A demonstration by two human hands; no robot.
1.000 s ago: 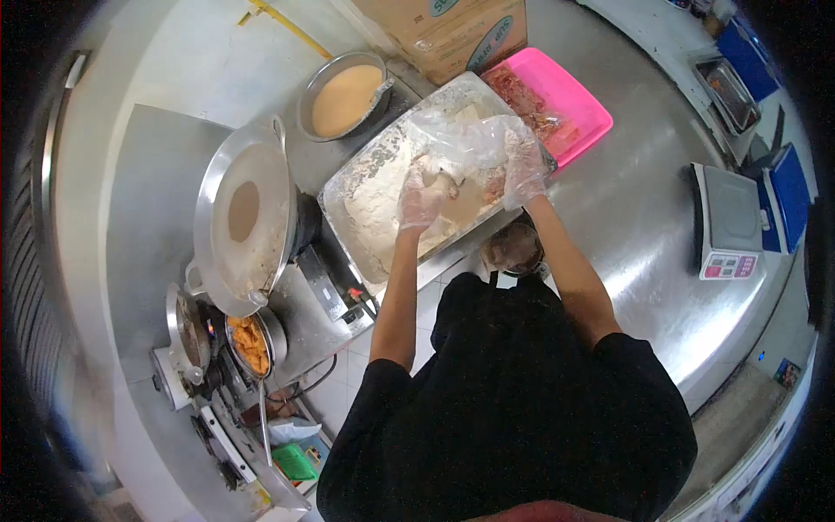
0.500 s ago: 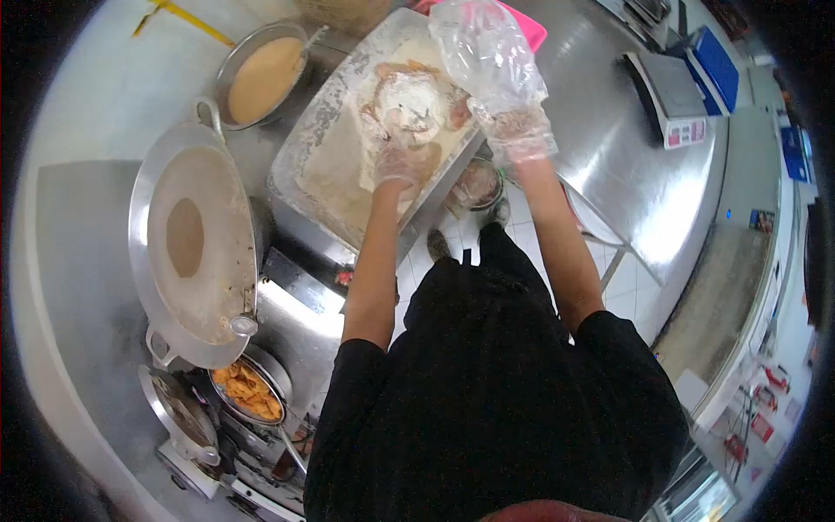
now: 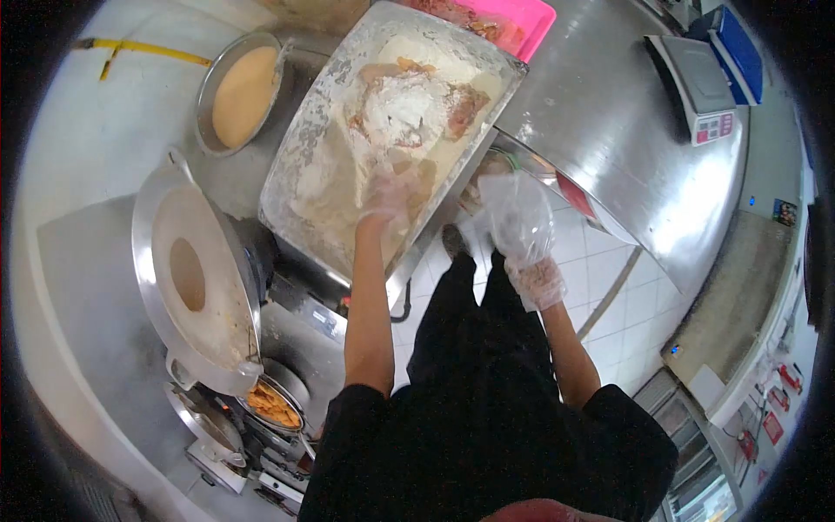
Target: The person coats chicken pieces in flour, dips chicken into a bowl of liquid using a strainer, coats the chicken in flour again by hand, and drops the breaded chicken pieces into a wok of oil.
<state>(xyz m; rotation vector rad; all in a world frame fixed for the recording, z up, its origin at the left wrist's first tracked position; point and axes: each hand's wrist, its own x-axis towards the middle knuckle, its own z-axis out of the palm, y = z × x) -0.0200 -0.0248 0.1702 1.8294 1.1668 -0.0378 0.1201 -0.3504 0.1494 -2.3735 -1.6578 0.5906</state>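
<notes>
A large metal tray (image 3: 277, 196) holds flour (image 3: 452, 65) with pieces of raw meat (image 3: 466, 111) half covered by a white heap. My left hand (image 3: 389, 193), in a clear plastic glove, is low over the flour at the near side of the heap. Motion smears its fingers, so their pose is unclear. Beyond the tray's right side, my right hand (image 3: 537, 284), also gloved, grips a clear plastic bag (image 3: 517, 213) above the floor. The bag looks limp and see-through; whether anything is inside cannot be made out.
At the left stand a bowl of pale batter (image 3: 248, 96) and a wide wok (image 3: 187, 270). Fried food (image 3: 274, 405) sits in a strainer below the wok. A pink basket (image 3: 535, 30) touches the tray's far corner. On the steel table (image 3: 600, 130) is a scale (image 3: 696, 83).
My right hand has brought the plastic bag from above the tray's right edge down toward my body. My left hand stays at the flour. The view has shifted slightly.
</notes>
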